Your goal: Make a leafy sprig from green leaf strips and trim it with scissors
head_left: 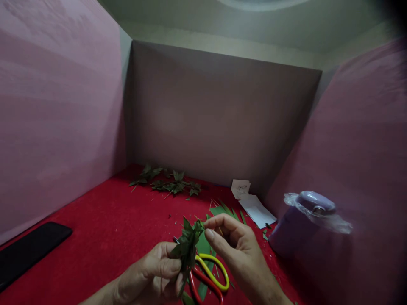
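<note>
A bunch of dark green leaves (188, 243) is pinched between the thumb and fingers of my left hand (155, 271). At the top of that bunch, the thumb and forefinger of my right hand (235, 245) come together on a leaf tip or thin stem; the exact piece is too small to make out. Scissors with one yellow and one red handle (225, 277) lie beneath and between my hands. Their blades are mostly hidden by the leaves. Flat green leaf strips (203, 243) lie under and behind the scissors on the red cloth.
Leafy sprigs (174, 185) lie at the back of the red cloth (104, 220). White papers (257, 211) sit at the back right, near a purple container (295, 228) with clear plastic round its top. A black phone-like slab (34, 250) lies at left. Pink panels (57, 114) wall the sides.
</note>
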